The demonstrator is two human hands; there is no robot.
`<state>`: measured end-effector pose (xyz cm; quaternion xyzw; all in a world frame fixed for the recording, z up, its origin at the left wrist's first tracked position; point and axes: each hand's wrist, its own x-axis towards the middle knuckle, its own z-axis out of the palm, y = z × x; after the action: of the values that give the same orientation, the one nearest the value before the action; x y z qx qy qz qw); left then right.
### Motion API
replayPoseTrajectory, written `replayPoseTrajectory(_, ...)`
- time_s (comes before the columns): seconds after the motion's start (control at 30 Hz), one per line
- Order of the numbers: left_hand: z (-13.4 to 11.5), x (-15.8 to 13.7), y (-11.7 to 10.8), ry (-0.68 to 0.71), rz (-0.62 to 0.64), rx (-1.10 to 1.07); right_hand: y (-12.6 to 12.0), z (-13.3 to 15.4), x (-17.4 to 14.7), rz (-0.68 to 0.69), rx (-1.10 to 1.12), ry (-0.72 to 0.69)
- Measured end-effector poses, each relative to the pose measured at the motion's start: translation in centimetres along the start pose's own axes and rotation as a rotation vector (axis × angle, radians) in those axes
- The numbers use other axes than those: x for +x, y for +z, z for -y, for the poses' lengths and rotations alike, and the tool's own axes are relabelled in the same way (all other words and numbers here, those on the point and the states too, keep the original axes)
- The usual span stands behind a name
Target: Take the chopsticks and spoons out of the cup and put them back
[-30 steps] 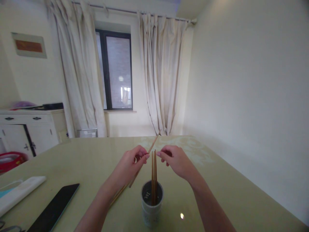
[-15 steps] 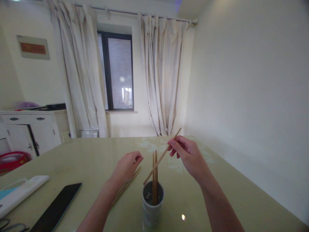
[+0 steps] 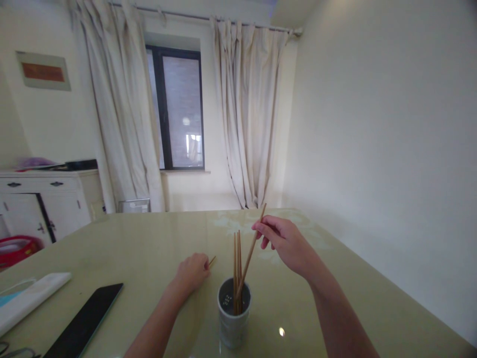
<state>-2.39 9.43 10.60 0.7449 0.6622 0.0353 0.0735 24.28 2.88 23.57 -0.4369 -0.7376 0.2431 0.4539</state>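
Note:
My right hand [image 3: 280,239] pinches a wooden chopstick [image 3: 250,257] near its upper end. The chopstick slants down to the left, and its lower end is inside the white cylindrical holder [image 3: 234,330]. Several other chopsticks [image 3: 237,258] stand upright in that holder, which has small holes in its dark bottom. On the table to the left of the holder, my left hand [image 3: 193,272] is closed around a chopstick [image 3: 212,260]; only a short tip shows past the fingers, and the hand hides the rest.
A long black flat object [image 3: 87,318] lies on the greenish table [image 3: 156,248] at the left. Beside it are a white power strip [image 3: 37,301] and dark loops [image 3: 17,352] at the lower left edge. A wall [image 3: 391,174] runs along the right side.
My right hand has moved slightly left and tilted its chopstick steeper, bringing the lower end into the holder. My left hand has come down and closed on the chopstick on the table.

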Motion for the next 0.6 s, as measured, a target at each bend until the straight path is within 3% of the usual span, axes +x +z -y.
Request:
replayPoseTrajectory(0.3,0.4,0.3,0.8,-0.038,0.015,0.044,0.9,-1.0,0.0,0.132,-0.122,0.019)
replayPoseTrajectory(0.6,0.2,0.2,0.7,-0.042,0.034,0.048,2.7,-1.5,0.5,0.197,-0.206,0.141)
